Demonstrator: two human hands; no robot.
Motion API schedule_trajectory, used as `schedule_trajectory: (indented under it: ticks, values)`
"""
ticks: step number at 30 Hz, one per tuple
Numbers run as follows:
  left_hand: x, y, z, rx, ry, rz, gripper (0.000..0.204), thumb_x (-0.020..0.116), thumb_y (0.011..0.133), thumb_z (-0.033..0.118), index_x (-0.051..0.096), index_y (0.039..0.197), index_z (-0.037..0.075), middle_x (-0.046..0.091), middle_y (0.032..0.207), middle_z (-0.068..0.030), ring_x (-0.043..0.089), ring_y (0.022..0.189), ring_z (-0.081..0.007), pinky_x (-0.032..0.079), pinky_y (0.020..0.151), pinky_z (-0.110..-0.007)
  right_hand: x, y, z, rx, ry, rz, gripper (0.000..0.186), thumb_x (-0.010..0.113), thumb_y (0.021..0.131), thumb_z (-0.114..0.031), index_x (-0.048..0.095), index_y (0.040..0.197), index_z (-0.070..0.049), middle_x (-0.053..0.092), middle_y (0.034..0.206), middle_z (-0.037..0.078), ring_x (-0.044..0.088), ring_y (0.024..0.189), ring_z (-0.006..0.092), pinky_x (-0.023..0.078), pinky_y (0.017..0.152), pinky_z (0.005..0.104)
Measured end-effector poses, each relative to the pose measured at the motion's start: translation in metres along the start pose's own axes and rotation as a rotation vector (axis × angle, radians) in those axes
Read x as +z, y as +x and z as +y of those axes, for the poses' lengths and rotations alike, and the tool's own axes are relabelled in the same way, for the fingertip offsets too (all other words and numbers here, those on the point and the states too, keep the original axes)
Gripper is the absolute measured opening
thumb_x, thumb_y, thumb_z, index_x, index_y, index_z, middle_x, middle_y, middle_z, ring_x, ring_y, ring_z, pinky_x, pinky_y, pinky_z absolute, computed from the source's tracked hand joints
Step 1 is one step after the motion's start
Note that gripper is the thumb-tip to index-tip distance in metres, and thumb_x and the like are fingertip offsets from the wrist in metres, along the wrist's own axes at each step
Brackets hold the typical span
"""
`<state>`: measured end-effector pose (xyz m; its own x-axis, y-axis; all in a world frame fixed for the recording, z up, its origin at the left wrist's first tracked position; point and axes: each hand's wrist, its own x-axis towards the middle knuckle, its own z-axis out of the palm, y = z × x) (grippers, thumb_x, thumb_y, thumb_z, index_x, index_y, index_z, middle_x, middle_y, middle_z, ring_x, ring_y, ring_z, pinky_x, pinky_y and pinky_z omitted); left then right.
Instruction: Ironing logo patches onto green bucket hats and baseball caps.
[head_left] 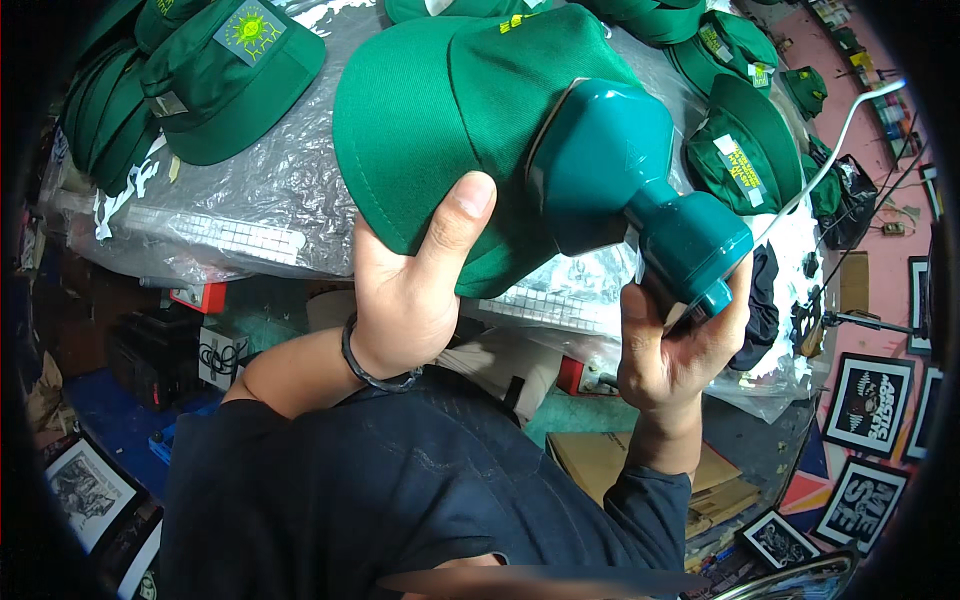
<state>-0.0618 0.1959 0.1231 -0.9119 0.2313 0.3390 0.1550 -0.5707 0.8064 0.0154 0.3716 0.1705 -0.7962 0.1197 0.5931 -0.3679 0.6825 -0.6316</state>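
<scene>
My left hand (410,285) grips a green hat (410,120) by its brim, thumb on top and the other fingers hidden beneath. Yellow print shows near the crown's far edge. In my right hand (675,355) is a teal mini heat press (600,150), its knob-like handle wrapped by my fingers. The wide faceted head of the press lies against the right side of the hat; I cannot see the contact face. Both are held up above a plastic-covered table (310,190).
More green hats lie around: a patched bucket hat (235,90) far left, a printed one (745,150) at right, several along the back. A white cord (840,150) crosses at right. Below the table are a cardboard box (590,455) and a red-and-white device (590,378); framed pictures (868,400) stand right.
</scene>
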Motion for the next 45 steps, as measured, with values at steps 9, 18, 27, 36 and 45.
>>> schedule_trajectory:
  ticks: [9, 18, 27, 36, 45]
  values:
    - [-0.011, -0.003, -0.005, 0.071, 0.040, -0.053, 0.039, 0.045, 0.100, 0.004, 0.039, 0.138, -0.001, 0.051, 0.134, -0.0155, 0.052, 0.122, -0.0240, 0.042, 0.105, -0.041, 0.002, -0.002, 0.001, 0.037, 0.002, 0.017, 0.064, 0.081, 0.073, -0.016, 0.048, 0.122, 0.008, 0.065, 0.102, 0.019, 0.068, 0.084, 0.0257, 0.053, 0.079, 0.0330]
    - [-0.010, -0.002, -0.005, 0.052, 0.068, -0.042, 0.041, 0.046, 0.099, 0.004, 0.039, 0.138, -0.002, 0.051, 0.134, -0.0155, 0.053, 0.121, -0.0235, 0.041, 0.105, -0.040, 0.003, -0.001, 0.002, 0.049, 0.022, 0.000, 0.062, 0.081, 0.073, -0.015, 0.049, 0.122, 0.006, 0.066, 0.098, 0.018, 0.069, 0.083, 0.0270, 0.053, 0.078, 0.0329]
    - [0.005, 0.004, 0.002, 0.120, 0.027, 0.086, 0.025, 0.060, 0.094, 0.004, 0.060, 0.118, -0.003, 0.064, 0.109, -0.0057, 0.059, 0.096, -0.0110, 0.046, 0.086, -0.026, 0.000, 0.003, 0.008, -0.058, 0.047, 0.004, 0.061, 0.078, 0.072, -0.009, 0.049, 0.123, 0.007, 0.065, 0.101, 0.017, 0.068, 0.085, 0.0259, 0.052, 0.080, 0.0322]
    - [0.014, 0.003, 0.003, 0.079, -0.034, 0.138, 0.020, 0.060, 0.095, 0.006, 0.062, 0.113, -0.002, 0.066, 0.104, -0.0028, 0.059, 0.092, -0.0091, 0.047, 0.082, -0.025, -0.011, -0.016, -0.010, 0.225, 0.525, 0.198, 0.073, 0.077, 0.081, -0.040, 0.046, 0.134, -0.001, 0.048, 0.132, 0.019, 0.062, 0.087, 0.0243, 0.053, 0.072, 0.0323]
    - [0.016, -0.012, 0.003, 0.116, -0.055, 0.030, 0.015, 0.060, 0.095, 0.005, 0.064, 0.107, -0.002, 0.066, 0.095, -0.0021, 0.058, 0.083, -0.0087, 0.047, 0.075, -0.024, -0.002, -0.011, 0.002, 0.105, 0.332, 0.011, 0.078, 0.075, 0.080, -0.010, 0.026, 0.137, 0.007, 0.059, 0.109, 0.013, 0.059, 0.094, 0.0179, 0.043, 0.093, 0.0327]
